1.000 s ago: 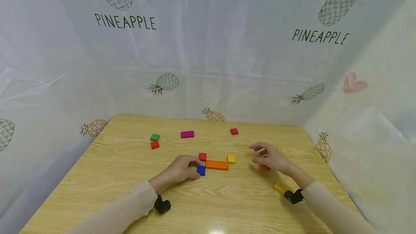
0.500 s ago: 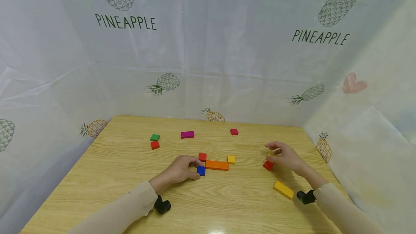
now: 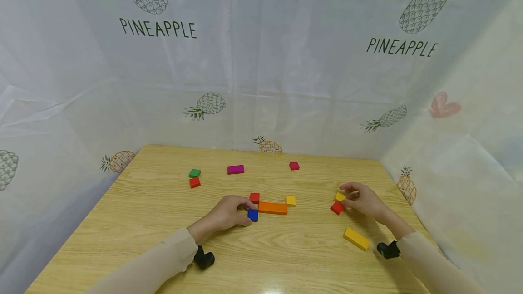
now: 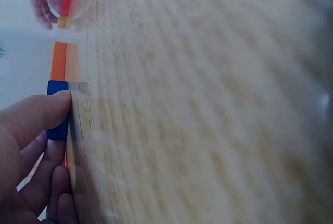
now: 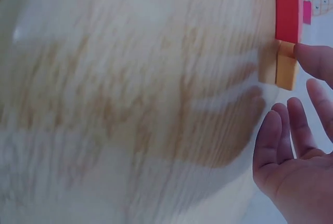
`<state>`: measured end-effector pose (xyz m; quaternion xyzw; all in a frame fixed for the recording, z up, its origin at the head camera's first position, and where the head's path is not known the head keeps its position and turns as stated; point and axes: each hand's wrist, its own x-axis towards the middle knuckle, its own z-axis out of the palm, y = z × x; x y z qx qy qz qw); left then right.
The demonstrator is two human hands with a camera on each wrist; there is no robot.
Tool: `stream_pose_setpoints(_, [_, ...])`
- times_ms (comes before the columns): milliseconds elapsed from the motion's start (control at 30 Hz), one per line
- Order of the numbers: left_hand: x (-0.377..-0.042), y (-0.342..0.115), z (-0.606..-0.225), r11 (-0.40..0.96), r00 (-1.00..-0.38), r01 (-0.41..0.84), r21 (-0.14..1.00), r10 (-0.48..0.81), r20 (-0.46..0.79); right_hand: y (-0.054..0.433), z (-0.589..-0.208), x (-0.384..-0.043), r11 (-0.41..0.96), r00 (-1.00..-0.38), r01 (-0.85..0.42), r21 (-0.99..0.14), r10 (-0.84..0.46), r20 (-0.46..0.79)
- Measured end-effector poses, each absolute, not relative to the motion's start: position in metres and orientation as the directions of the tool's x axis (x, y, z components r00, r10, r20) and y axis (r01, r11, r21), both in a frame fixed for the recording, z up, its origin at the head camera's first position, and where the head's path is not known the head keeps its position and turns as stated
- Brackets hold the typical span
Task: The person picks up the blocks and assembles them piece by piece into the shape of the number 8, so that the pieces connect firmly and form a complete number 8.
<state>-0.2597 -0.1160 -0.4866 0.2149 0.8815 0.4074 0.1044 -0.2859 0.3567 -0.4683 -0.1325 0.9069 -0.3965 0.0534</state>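
Observation:
My left hand [image 3: 226, 213] pinches a small blue block [image 3: 253, 215] against the tabletop, the thumb on its near side in the left wrist view. The blue block meets the left end of a long orange block [image 3: 273, 208]. Behind that end sits a red block [image 3: 254, 198], and a yellow block [image 3: 290, 201] touches the far right end. My right hand [image 3: 366, 202] is beside a second yellow block [image 3: 339, 197], thumb tip close to or touching it, fingers loosely bent and apart. Another red block [image 5: 287, 16] stands against that yellow one.
A long yellow block [image 3: 356, 238] lies in front of the right hand. Farther back are a green block [image 3: 194, 173], a red block [image 3: 194, 182], a purple block [image 3: 235, 169] and a crimson block [image 3: 294, 166]. A pineapple-printed sheet [image 3: 261, 67] surrounds the wooden table [image 3: 265, 257].
My right hand has moved rightward to the yellow and red pair, uncovering them and the long yellow block. The left hand stays in place on the blue block.

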Motion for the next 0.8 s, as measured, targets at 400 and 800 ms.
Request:
stream_pose_setpoints(400, [-0.2595, -0.1157, -0.4863, 0.574, -0.886, 0.293, 0.765, 0.463, -0.008, 0.3581, -0.4728, -0.2882, 0.670, -0.961, -0.187, -0.719, -0.278, -0.010])
stream_pose_setpoints(800, [-0.2589, -0.1165, -0.4846, 0.575, -0.884, 0.304, 0.760, 0.467, 0.000, 0.3557, -0.4774, -0.2887, 0.684, -0.956, -0.214, -0.697, -0.294, 0.005])
